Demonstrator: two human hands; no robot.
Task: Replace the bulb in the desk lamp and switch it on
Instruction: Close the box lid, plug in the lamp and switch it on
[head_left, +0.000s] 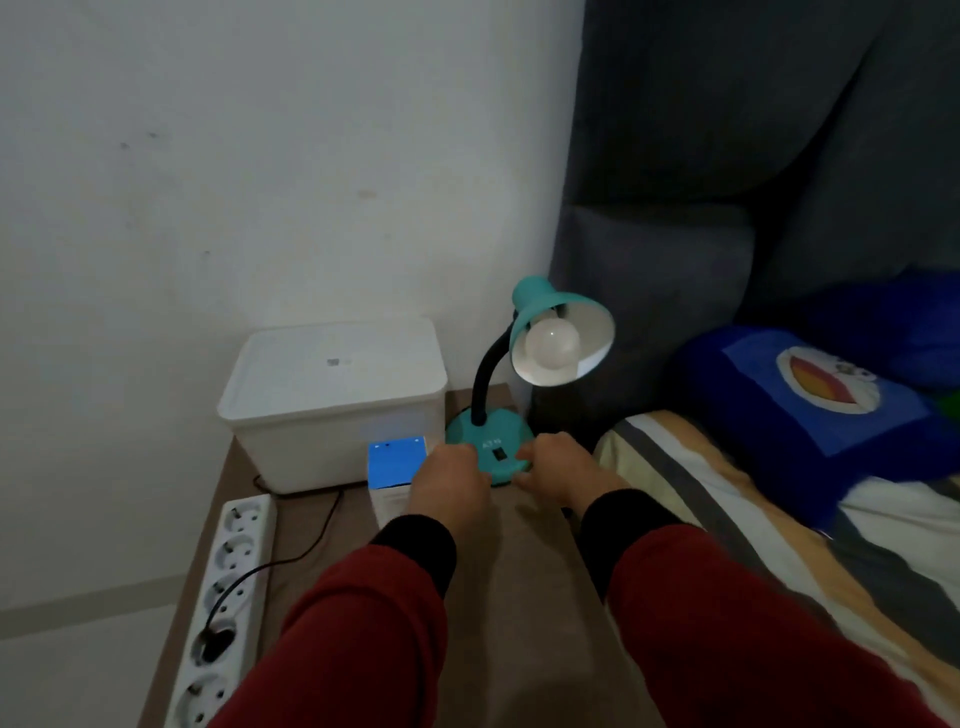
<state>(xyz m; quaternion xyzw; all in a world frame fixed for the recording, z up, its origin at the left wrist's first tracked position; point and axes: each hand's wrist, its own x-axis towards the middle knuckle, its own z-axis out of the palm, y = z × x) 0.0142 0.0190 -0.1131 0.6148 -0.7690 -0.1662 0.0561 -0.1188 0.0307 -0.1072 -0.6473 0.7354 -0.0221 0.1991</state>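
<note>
I see both hands at frame centre | left hand (451, 480) and right hand (558, 470) clamped on lamp base (485, 439), likely steadying | bulb (551, 344) unlit

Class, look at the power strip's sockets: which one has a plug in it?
On the white power strip, it is the second visible socket from the near end: a black plug and cord fill it, while the other sockets show bare holes.

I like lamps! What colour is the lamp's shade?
Teal outside, white inside: the lamp shade, clearest in the head view.
</note>
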